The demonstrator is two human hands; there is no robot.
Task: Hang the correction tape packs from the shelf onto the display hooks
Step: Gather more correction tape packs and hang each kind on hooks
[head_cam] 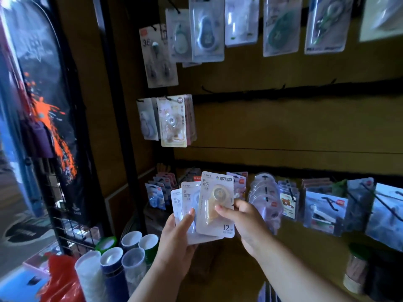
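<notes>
Left hand (174,234) grips a fanned stack of correction tape packs (187,205); right hand (242,219) pinches the front pack (214,205). Advisable: slide it free, aligning its hang-hole with the bare hook (206,89) far above.

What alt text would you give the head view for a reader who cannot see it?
Two hands hold a fan of correction tape packs before a brown display wall: the left hand grips the fan from below, the right hand pinches the front pack. More packs hang on hooks above and behind.
</notes>
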